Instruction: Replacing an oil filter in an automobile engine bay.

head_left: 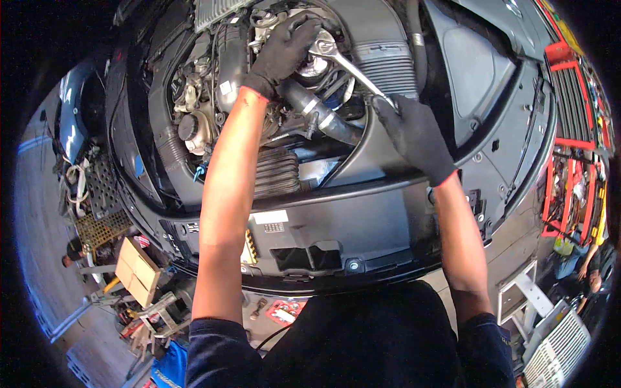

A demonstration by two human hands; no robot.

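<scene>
Both my hands wear black gloves with red cuffs and reach into a car's engine bay. A silver ratchet wrench (pixel 358 74) slants from its round head at the upper left down to the right. Around the end of its handle, my right hand (pixel 416 134) is closed. My left hand (pixel 284 55) lies against the ratchet's head with its fingers curled over and past it. Those fingertips are partly hidden, as is whatever the head sits on. Just below the head is a round, shiny metal part (pixel 314 67). A black hose (pixel 299 98) with metal clamps runs beneath the wrench.
The black front panel (pixel 362 226) of the car spans the space before my body. A ribbed black air duct (pixel 388 71) rises beside the wrench. A capped reservoir (pixel 194 131) stands left. Red tool racks (pixel 572 107) and a person (pixel 585 281) are at the right; a cardboard box (pixel 137 271) lies lower left.
</scene>
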